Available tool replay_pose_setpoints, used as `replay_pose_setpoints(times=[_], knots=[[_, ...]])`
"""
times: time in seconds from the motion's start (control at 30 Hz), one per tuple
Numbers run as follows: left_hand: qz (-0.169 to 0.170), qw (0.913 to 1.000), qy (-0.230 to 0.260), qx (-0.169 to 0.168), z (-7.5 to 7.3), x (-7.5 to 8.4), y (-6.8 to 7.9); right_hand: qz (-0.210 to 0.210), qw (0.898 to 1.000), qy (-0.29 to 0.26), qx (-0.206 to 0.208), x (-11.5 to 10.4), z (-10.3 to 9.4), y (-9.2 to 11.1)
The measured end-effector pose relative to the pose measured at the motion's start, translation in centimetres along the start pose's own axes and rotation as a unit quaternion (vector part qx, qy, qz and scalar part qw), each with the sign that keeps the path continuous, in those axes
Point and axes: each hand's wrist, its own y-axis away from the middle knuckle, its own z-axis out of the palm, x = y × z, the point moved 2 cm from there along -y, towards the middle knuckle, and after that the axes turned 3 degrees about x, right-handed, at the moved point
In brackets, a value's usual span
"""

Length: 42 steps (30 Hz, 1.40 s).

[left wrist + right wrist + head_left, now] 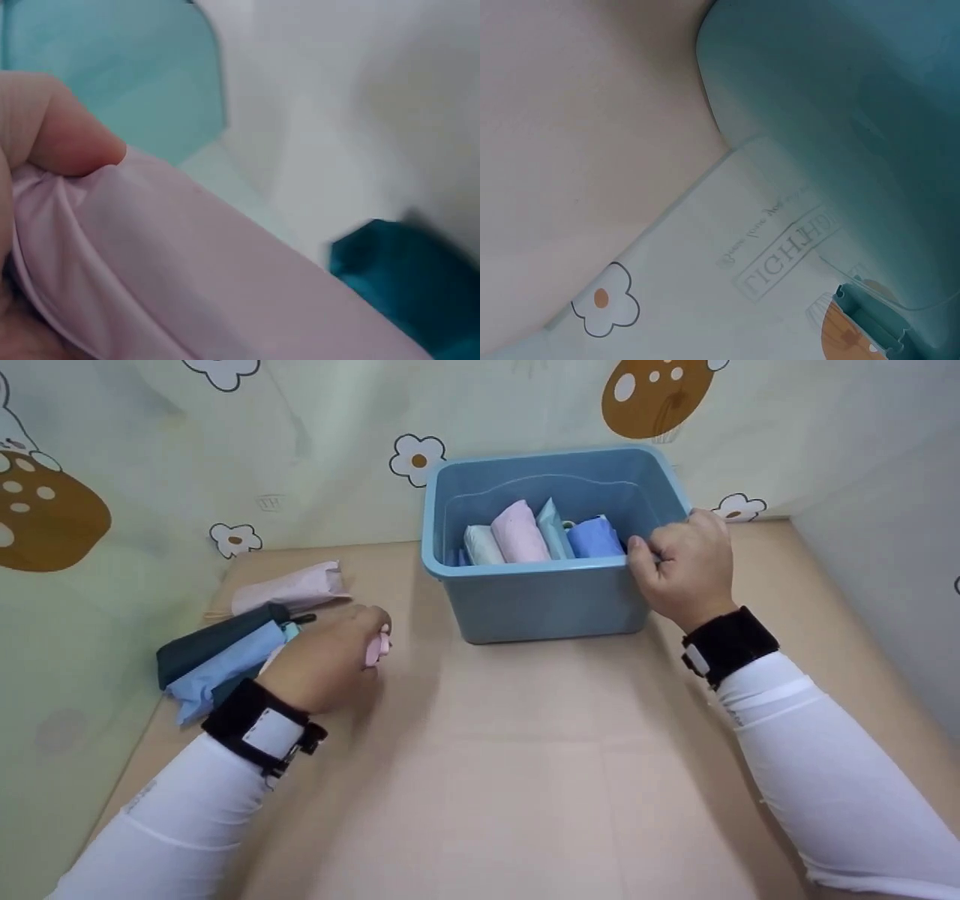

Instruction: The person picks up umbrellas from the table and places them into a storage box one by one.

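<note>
My left hand (pixel 330 656) grips a pink folded umbrella (pixel 202 255) in smooth cloth. In the head view only its pale pink end (pixel 379 646) pokes out past the fingers; the hand hides most of it. Beneath and left of that hand lie a light blue wrapped umbrella (pixel 225 664) and a dark green one (pixel 221 643). My right hand (pixel 686 566) holds the right rim of a blue plastic bin (pixel 551 604), near its front corner. Inside stand several wrapped bundles, among them a pink one (pixel 519 532) and a blue one (pixel 595 538).
Behind the dark green umbrella lies a pale pink wrapped bundle (pixel 289 587). The tan tabletop (pixel 517 780) runs back to a wall (pixel 322 450) printed with flowers and mushrooms. A plain pale wall (pixel 877 465) borders the right side.
</note>
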Motion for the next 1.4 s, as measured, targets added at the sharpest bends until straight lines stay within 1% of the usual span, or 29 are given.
replay_pose_setpoints(times=[0.1, 0.27, 0.33, 0.4, 0.53, 0.63, 0.8, 0.93, 1.07, 1.23, 1.33, 1.4], knots=[[0.037, 0.9987, -0.008, 0.035, -1.1, 1.3, -0.7, 0.000, 1.000, -0.001, 0.000, 0.0, 0.0, 0.0], [0.087, 0.9912, -0.032, 0.095, -2.7, 3.4, -2.0, -0.004, 1.000, 0.001, 0.012, -0.1, 0.0, 0.0], [0.101, 0.9883, -0.039, 0.107, -3.2, 4.3, -2.5, -0.005, 1.000, 0.001, 0.015, -0.2, 0.0, 0.0], [0.111, 0.9861, -0.049, 0.113, -3.7, 5.1, -2.9, -0.004, 1.000, -0.001, 0.015, -0.1, 0.0, 0.0], [0.140, 0.9808, -0.072, 0.114, -4.3, 6.8, -3.7, -0.002, 1.000, 0.000, 0.009, -0.1, -0.1, 0.0], [0.166, 0.9753, -0.087, 0.117, -4.8, 7.8, -4.3, 0.002, 1.000, 0.000, 0.003, 0.0, -0.1, 0.0], [0.189, 0.9700, -0.094, 0.120, -5.2, 9.1, -5.2, 0.003, 1.000, 0.001, 0.000, 0.1, -0.1, 0.1], [0.211, 0.9662, -0.082, 0.124, -5.3, 9.9, -6.5, 0.002, 1.000, 0.004, 0.003, 0.3, -0.1, 0.1], [0.227, 0.9636, -0.059, 0.129, -5.4, 10.8, -8.1, 0.004, 1.000, 0.003, 0.000, 0.3, -0.1, 0.1], [0.232, 0.9645, -0.040, 0.119, -5.2, 11.8, -10.5, -0.001, 1.000, -0.001, 0.005, 0.3, -0.1, 0.1], [0.240, 0.9639, -0.028, 0.112, -4.8, 12.0, -11.7, -0.005, 1.000, -0.002, 0.009, 0.1, -0.1, 0.0], [0.235, 0.9657, -0.023, 0.107, -4.4, 11.9, -12.4, -0.002, 1.000, -0.004, 0.006, 0.0, 0.0, 0.0]])
